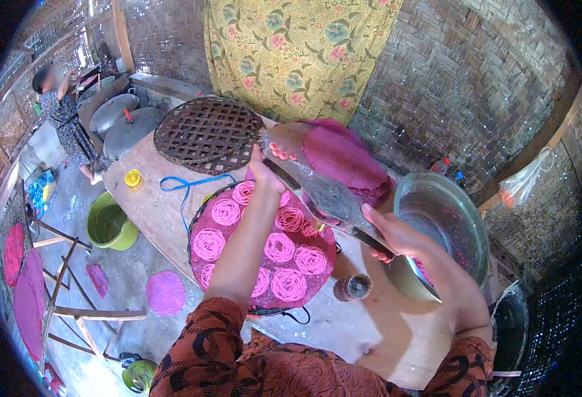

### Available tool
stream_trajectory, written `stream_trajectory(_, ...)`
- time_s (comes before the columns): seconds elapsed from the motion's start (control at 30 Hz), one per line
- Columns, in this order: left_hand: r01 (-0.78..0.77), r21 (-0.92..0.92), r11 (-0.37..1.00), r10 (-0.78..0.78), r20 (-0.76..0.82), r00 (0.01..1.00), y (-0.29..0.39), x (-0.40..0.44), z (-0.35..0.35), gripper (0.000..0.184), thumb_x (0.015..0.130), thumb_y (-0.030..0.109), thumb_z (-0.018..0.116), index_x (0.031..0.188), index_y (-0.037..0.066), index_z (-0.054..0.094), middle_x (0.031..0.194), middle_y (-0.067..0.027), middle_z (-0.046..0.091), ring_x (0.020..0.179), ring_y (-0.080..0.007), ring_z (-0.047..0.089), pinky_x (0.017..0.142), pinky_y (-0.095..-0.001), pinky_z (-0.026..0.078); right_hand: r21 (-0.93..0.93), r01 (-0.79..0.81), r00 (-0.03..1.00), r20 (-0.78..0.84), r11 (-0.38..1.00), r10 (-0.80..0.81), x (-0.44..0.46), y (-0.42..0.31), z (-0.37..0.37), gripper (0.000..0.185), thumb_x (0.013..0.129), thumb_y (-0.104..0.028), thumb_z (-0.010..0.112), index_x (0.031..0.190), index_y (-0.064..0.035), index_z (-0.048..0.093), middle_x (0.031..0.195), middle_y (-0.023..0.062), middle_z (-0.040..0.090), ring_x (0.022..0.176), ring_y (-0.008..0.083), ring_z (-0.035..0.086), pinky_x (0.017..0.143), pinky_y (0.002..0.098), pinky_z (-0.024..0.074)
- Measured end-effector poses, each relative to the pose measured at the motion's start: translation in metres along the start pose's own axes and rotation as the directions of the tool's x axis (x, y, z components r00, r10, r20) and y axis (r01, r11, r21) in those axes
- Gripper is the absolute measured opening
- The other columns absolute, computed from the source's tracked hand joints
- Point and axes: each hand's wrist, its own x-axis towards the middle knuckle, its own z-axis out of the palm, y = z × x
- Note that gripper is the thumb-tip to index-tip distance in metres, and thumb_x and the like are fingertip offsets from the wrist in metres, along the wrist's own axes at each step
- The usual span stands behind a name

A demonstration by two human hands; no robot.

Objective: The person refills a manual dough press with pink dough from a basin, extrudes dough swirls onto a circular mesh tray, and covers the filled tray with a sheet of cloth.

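Observation:
My left hand (266, 173) is closed on one dark handle of a long press (334, 198), its red-nailed fingertips showing beyond it. My right hand (391, 233) is wrapped round the handle at the press's other end. The press is held tilted above the right side of a round tray (197, 215) covered in pink material. Several coiled nests of pink strands (279, 247) lie on that tray, some hidden behind my left forearm. Just right of the tray, a dark cylinder (353, 287) stands on the wooden table (397, 331).
Woven trays (205, 132) lie at the table's back left, near a blue strap (186, 188). A large metal basin (446, 212) stands right. Pink-covered rounds (344, 155) sit behind the press. Left, on the floor, are a green tub (112, 221) and wooden frames (99, 313); another person (66, 119) stands beyond.

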Motion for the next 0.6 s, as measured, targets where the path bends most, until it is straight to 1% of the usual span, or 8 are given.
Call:
stream_trajectory(0.13, 0.009, -0.12, 0.993, -0.004, 0.042, 0.999, -0.014, 0.003, 0.005, 0.043, 0.091, 0.049, 0.026, 0.073, 0.014, 0.043, 0.06, 0.0011, 0.038, 0.055, -0.0171, 0.038, 0.061, -0.0345, 0.036, -0.061, -0.035, 0.998, -0.062, 0.998, 0.031, -0.003, -0.005, -0.013, 0.071, 0.087, -0.068, 0.033, 0.067, -0.0033, 0.055, 0.055, 0.0056, 0.053, 0.043, 0.0128, 0.049, 0.04, 0.0272, 0.0398)
stream_trajectory(0.2, 0.027, -0.121, 0.992, -0.018, 0.073, 0.997, -0.009, 0.011, 0.007, 0.042, 0.091, 0.049, 0.026, 0.072, 0.015, 0.041, 0.06, 0.001, 0.038, 0.055, -0.0168, 0.038, 0.061, -0.0343, 0.036, -0.115, -0.008, 0.989, -0.149, 0.993, -0.01, 0.004, -0.005, -0.011, 0.072, 0.087, -0.068, 0.033, 0.065, -0.0029, 0.053, 0.053, 0.0047, 0.052, 0.042, 0.0128, 0.048, 0.039, 0.0276, 0.039)
stream_trajectory(0.27, 0.061, -0.076, 0.995, -0.049, 0.156, 0.987, -0.001, 0.015, 0.01, 0.043, 0.091, 0.05, 0.025, 0.072, 0.015, 0.04, 0.06, 0.0009, 0.038, 0.055, -0.0167, 0.038, 0.06, -0.0342, 0.035, -0.113, 0.027, 0.985, -0.164, 0.993, -0.046, 0.01, -0.001, -0.004, 0.072, 0.087, -0.068, 0.033, 0.065, -0.0026, 0.053, 0.052, 0.0044, 0.051, 0.041, 0.0127, 0.048, 0.039, 0.0275, 0.0388)
stream_trajectory(0.33, 0.043, -0.039, 0.998, -0.038, 0.116, 0.992, 0.005, 0.012, 0.013, 0.043, 0.092, 0.05, 0.025, 0.073, 0.015, 0.04, 0.06, 0.0009, 0.037, 0.055, -0.0165, 0.038, 0.059, -0.0341, 0.034, -0.064, 0.035, 0.99, -0.136, 0.997, -0.044, 0.014, 0.002, 0.002, 0.071, 0.087, -0.067, 0.033, 0.064, -0.0028, 0.053, 0.051, 0.0049, 0.051, 0.041, 0.0128, 0.048, 0.039, 0.0274, 0.0385)
stream_trajectory(0.4, 0.005, 0.028, 1.0, -0.005, 0.019, 1.0, 0.007, 0.001, 0.014, 0.043, 0.092, 0.05, 0.024, 0.074, 0.015, 0.041, 0.06, 0.0009, 0.037, 0.055, -0.0166, 0.038, 0.059, -0.0345, 0.035, -0.035, 0.045, 0.99, -0.13, 0.998, -0.05, 0.011, 0.004, 0.004, 0.072, 0.088, -0.067, 0.033, 0.062, -0.0032, 0.053, 0.051, 0.0052, 0.051, 0.04, 0.0131, 0.048, 0.039, 0.0278, 0.0385)
stream_trajectory(0.47, 0.017, -0.002, 1.0, -0.017, 0.033, 0.999, 0.001, -0.006, 0.009, 0.043, 0.091, 0.05, 0.025, 0.073, 0.015, 0.041, 0.06, 0.0008, 0.037, 0.055, -0.0171, 0.038, 0.059, -0.0353, 0.035, -0.063, 0.034, 0.995, -0.093, 0.997, -0.04, 0.002, 0.002, 0.002, 0.072, 0.088, -0.066, 0.033, 0.06, -0.0031, 0.052, 0.05, 0.005, 0.051, 0.039, 0.0128, 0.047, 0.038, 0.0283, 0.0378)
stream_trajectory(0.53, -0.079, 0.075, 0.994, 0.089, -0.141, 0.986, -0.011, -0.011, 0.002, 0.04, 0.093, 0.043, 0.027, 0.07, 0.015, 0.043, 0.058, 0.003, 0.038, 0.053, -0.0146, 0.038, 0.058, -0.0323, 0.035, -0.086, 0.011, 0.996, -0.091, 0.996, -0.019, 0.001, 0.003, -0.005, 0.071, 0.088, -0.067, 0.034, 0.06, -0.0033, 0.052, 0.05, 0.0046, 0.05, 0.039, 0.0125, 0.047, 0.037, 0.0281, 0.037)
stream_trajectory(0.6, -0.052, 0.03, 0.998, 0.055, -0.099, 0.994, -0.015, -0.008, -0.011, 0.039, 0.094, 0.042, 0.027, 0.07, 0.015, 0.043, 0.058, 0.0029, 0.038, 0.053, -0.0148, 0.038, 0.059, -0.0326, 0.035, -0.116, -0.011, 0.995, -0.096, 0.993, 0.0, 0.004, 0.004, -0.007, 0.071, 0.088, -0.067, 0.034, 0.061, -0.0034, 0.052, 0.05, 0.0042, 0.05, 0.038, 0.0123, 0.046, 0.037, 0.0278, 0.0363)
